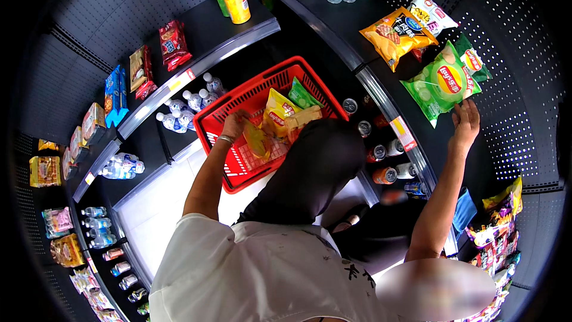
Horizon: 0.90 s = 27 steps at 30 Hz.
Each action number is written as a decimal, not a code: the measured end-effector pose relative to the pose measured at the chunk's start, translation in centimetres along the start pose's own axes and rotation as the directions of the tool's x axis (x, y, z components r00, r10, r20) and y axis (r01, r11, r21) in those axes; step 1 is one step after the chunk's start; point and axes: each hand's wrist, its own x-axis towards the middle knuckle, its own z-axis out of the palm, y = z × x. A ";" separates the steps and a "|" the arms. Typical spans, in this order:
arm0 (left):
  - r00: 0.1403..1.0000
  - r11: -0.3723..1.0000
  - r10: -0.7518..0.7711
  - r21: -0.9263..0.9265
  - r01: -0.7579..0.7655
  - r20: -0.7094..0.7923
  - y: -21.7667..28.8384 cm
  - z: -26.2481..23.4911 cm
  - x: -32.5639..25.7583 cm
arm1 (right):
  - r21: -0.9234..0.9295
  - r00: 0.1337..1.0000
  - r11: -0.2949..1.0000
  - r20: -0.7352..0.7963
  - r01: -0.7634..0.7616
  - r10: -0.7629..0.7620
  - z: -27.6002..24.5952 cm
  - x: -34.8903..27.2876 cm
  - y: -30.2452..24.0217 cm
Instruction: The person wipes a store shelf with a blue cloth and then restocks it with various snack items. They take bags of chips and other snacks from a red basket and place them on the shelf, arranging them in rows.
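At the left side of a red shopping basket (301, 67), my left hand (235, 125) is closed at the top of a golden-yellow snack bag (257, 142). Inside the basket also lie a yellow chip bag (277, 111), a green bag (304, 93) and a tan packet (302, 118). My right hand (466, 124) reaches to the right-hand shelf, its fingers stretched out at the lower edge of a green chip bag (444, 80). Nothing shows in that palm. My dark-clothed leg hides part of the basket.
An orange chip bag (398, 34) and a white bag (430, 13) lie behind the green one. Drink cans (384, 175) line the lower shelf. On the left shelves are yellow canisters (235, 1), red packets (173, 46) and water bottles (123, 166).
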 end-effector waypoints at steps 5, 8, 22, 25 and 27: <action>0.952 0.900 0.281 0.312 -0.305 0.120 0.5 0.6 -0.3 | -0.003 1.000 1.000 0.011 0.020 -0.020 -0.7 -0.4 -0.4; 0.956 0.882 0.218 0.379 -0.280 0.199 2.1 -0.4 -0.7 | -0.030 1.000 0.999 -0.001 0.016 -0.016 -1.4 -0.8 -0.8; 0.887 0.878 0.453 -0.128 -0.462 -0.096 31.7 -9.1 4.2 | -0.078 0.925 0.987 0.364 0.143 -0.105 3.7 -5.6 -2.8; 0.848 0.808 0.526 -0.271 -0.523 -0.065 38.4 -8.8 5.7 | -0.024 0.798 0.948 0.547 0.316 -0.252 6.2 -8.1 -4.2; 0.825 0.766 0.565 -0.360 -0.533 -0.021 42.9 -8.4 6.0 | -0.011 0.719 0.923 0.630 0.385 -0.293 7.1 -8.9 -5.3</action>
